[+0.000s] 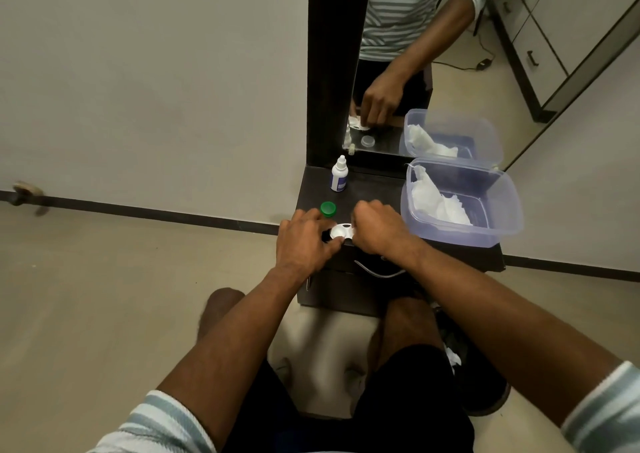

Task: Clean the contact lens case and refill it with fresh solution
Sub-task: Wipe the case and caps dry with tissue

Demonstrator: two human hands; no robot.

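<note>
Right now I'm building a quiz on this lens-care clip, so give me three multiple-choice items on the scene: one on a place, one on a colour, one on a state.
1. Where does the small white dropper bottle with a blue label stand?
A. inside the plastic tub
B. at the back of the dark tabletop, near the mirror
C. on the floor

2. What colour is the round screw cap lying beside the left hand?
A. green
B. red
C. yellow

3. How is the white contact lens case now?
A. alone, untouched
B. inside the tub
C. between both hands, one well uncovered

Answers: 1 B, the bottle is upright behind the cap. 2 A, the cap is plainly green. 3 C, the left-hand fingers touch the case, the right hand covers its other end, and an open white well shows between them.
</note>
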